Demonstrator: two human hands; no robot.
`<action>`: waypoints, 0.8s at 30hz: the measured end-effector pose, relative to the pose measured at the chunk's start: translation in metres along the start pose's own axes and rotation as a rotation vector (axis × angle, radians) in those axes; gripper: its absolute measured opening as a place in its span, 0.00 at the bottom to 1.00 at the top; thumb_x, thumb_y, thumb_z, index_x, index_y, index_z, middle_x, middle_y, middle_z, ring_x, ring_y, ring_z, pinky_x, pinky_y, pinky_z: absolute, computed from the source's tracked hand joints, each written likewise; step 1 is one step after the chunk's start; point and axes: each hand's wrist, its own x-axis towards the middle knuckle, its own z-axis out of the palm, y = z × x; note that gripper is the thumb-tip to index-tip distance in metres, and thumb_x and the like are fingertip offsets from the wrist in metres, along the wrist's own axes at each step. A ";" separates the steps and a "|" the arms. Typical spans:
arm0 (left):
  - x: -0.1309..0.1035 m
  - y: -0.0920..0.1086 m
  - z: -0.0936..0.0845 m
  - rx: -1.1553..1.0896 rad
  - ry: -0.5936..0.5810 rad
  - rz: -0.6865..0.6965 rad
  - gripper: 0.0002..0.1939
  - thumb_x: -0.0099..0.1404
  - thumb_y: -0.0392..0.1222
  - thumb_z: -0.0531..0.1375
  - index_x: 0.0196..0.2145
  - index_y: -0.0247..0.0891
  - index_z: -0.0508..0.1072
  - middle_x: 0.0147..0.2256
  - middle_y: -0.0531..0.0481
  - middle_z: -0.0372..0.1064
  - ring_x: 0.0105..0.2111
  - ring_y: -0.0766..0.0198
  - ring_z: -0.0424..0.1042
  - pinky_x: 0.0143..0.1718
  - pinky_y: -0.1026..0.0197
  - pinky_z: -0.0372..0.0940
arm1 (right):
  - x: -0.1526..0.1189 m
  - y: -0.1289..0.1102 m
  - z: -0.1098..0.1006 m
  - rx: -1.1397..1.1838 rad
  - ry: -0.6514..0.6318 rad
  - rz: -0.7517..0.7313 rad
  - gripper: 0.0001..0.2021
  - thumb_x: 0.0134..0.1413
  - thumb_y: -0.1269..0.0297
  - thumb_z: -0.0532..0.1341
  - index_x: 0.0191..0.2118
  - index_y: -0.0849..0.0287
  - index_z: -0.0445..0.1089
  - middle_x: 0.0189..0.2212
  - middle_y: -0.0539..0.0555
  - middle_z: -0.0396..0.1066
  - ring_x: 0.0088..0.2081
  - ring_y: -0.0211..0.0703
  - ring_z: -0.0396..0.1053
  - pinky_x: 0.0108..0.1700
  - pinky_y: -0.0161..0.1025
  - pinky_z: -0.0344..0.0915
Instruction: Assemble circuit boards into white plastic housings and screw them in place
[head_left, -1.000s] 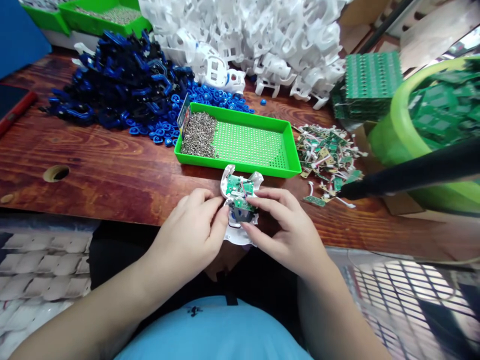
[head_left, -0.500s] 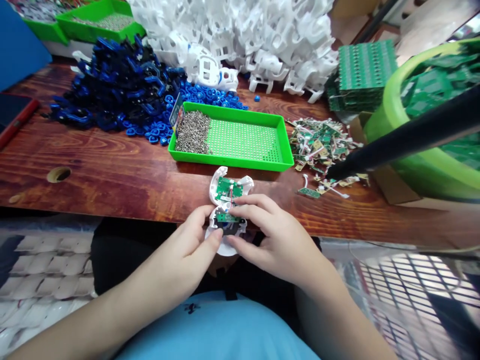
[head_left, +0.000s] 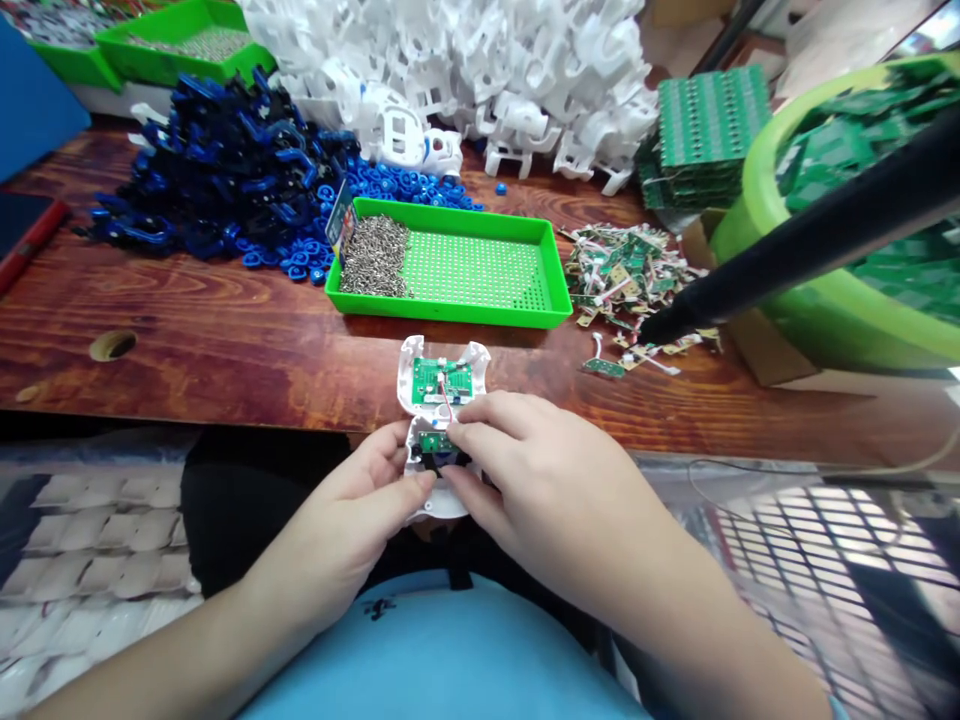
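Our right hand [head_left: 525, 465] has come further over the lower shell [head_left: 442, 503] since half a second ago, hiding more of its right side, and the two white halves lie wider apart than a second ago. Our left hand [head_left: 364, 500] is mostly closed, with its thumb across the near left edge of that lower shell and its fingers curled round the left side, holding it just off the near edge of the counter [head_left: 225, 365]. Our right hand is partly closed, thumb and bent fingertips near each other over the inside of the same half; we cannot tell whether they pinch anything.

Directly beyond, the upper shell [head_left: 407, 375] lies inside up at the counter's front, with a green circuit board [head_left: 429, 376] in it. Thin wires [head_left: 448, 400] run from it towards our right fingertips, and a smaller green board [head_left: 430, 441] shows in the lower half.

Past this work stands a green tray [head_left: 480, 318], screws [head_left: 375, 258] heaped at its left end. Behind it we see blue rings [head_left: 420, 183], a pile of dark blue parts [head_left: 232, 170] and a mound of white shells [head_left: 465, 70]. To its right lie small wired boards [head_left: 630, 265], then a yellow-green tub [head_left: 757, 190].
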 end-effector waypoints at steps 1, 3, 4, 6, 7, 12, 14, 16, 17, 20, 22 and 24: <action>0.000 0.000 0.000 -0.002 0.015 0.006 0.16 0.63 0.35 0.58 0.49 0.42 0.66 0.45 0.52 0.71 0.41 0.66 0.69 0.41 0.66 0.64 | 0.000 0.000 0.001 -0.009 -0.003 -0.004 0.07 0.56 0.68 0.57 0.37 0.62 0.72 0.36 0.56 0.70 0.37 0.46 0.68 0.36 0.44 0.70; 0.000 -0.002 0.001 -0.010 0.049 0.026 0.16 0.63 0.35 0.59 0.48 0.43 0.66 0.45 0.53 0.72 0.41 0.66 0.70 0.42 0.66 0.64 | 0.000 0.000 0.003 -0.021 -0.010 -0.019 0.09 0.57 0.67 0.57 0.40 0.62 0.72 0.36 0.57 0.70 0.37 0.46 0.68 0.36 0.44 0.70; 0.001 -0.003 0.001 -0.007 0.062 0.038 0.15 0.63 0.35 0.59 0.48 0.43 0.66 0.45 0.53 0.72 0.40 0.67 0.70 0.41 0.66 0.64 | 0.000 -0.001 0.004 -0.028 -0.006 -0.026 0.09 0.57 0.66 0.57 0.40 0.63 0.72 0.37 0.58 0.71 0.37 0.46 0.68 0.36 0.44 0.70; 0.003 -0.006 0.001 -0.002 0.075 0.065 0.14 0.64 0.36 0.58 0.47 0.44 0.65 0.44 0.54 0.73 0.38 0.68 0.71 0.41 0.66 0.64 | 0.000 -0.003 0.006 -0.045 0.029 -0.059 0.10 0.57 0.67 0.56 0.40 0.64 0.73 0.37 0.60 0.71 0.38 0.47 0.68 0.37 0.45 0.71; 0.003 -0.008 0.000 -0.004 0.074 0.078 0.14 0.64 0.36 0.58 0.47 0.45 0.65 0.45 0.55 0.73 0.39 0.68 0.71 0.42 0.66 0.64 | 0.000 -0.004 0.006 -0.056 0.058 -0.084 0.09 0.57 0.68 0.56 0.39 0.65 0.73 0.37 0.61 0.71 0.38 0.47 0.68 0.37 0.45 0.71; 0.001 -0.010 -0.001 -0.058 0.029 0.099 0.12 0.66 0.36 0.55 0.47 0.46 0.67 0.47 0.55 0.72 0.47 0.65 0.70 0.44 0.67 0.65 | -0.003 -0.011 0.007 -0.050 0.146 -0.109 0.12 0.58 0.69 0.55 0.40 0.69 0.73 0.39 0.62 0.71 0.41 0.47 0.67 0.44 0.44 0.70; 0.000 -0.008 -0.002 -0.072 0.007 0.107 0.12 0.67 0.36 0.55 0.47 0.46 0.67 0.48 0.54 0.71 0.49 0.64 0.69 0.45 0.66 0.65 | -0.006 -0.013 0.008 -0.027 0.153 -0.073 0.14 0.58 0.66 0.55 0.44 0.70 0.72 0.42 0.62 0.70 0.45 0.48 0.67 0.49 0.44 0.69; -0.001 -0.007 -0.002 -0.083 -0.005 0.121 0.13 0.67 0.35 0.54 0.48 0.46 0.67 0.50 0.54 0.70 0.51 0.63 0.68 0.47 0.66 0.64 | -0.010 -0.014 0.009 -0.014 0.188 -0.063 0.15 0.58 0.65 0.56 0.46 0.70 0.71 0.44 0.61 0.70 0.48 0.48 0.66 0.52 0.43 0.67; -0.001 -0.006 -0.003 -0.088 -0.008 0.126 0.13 0.67 0.34 0.54 0.48 0.46 0.67 0.50 0.54 0.70 0.51 0.63 0.67 0.47 0.65 0.64 | -0.011 -0.014 0.010 -0.010 0.209 -0.062 0.15 0.58 0.66 0.56 0.47 0.70 0.71 0.45 0.61 0.70 0.48 0.47 0.65 0.53 0.43 0.66; 0.000 -0.005 -0.004 -0.101 -0.006 0.130 0.14 0.66 0.33 0.55 0.48 0.46 0.67 0.50 0.52 0.70 0.52 0.62 0.67 0.49 0.64 0.64 | -0.014 -0.016 0.014 0.014 0.248 -0.038 0.14 0.57 0.67 0.57 0.47 0.68 0.70 0.46 0.59 0.70 0.49 0.46 0.65 0.54 0.43 0.66; 0.000 -0.006 -0.005 -0.106 -0.001 0.120 0.15 0.65 0.33 0.56 0.48 0.46 0.67 0.50 0.52 0.70 0.51 0.61 0.68 0.49 0.62 0.65 | -0.013 -0.017 0.016 0.028 0.256 -0.022 0.14 0.57 0.67 0.58 0.48 0.67 0.70 0.46 0.59 0.70 0.49 0.45 0.65 0.53 0.43 0.66; -0.001 -0.006 -0.006 -0.104 0.014 0.114 0.15 0.64 0.33 0.57 0.48 0.46 0.67 0.50 0.52 0.70 0.50 0.61 0.69 0.49 0.62 0.65 | -0.012 -0.017 0.016 0.038 0.266 -0.014 0.15 0.56 0.68 0.58 0.48 0.67 0.69 0.46 0.59 0.70 0.48 0.45 0.66 0.51 0.43 0.67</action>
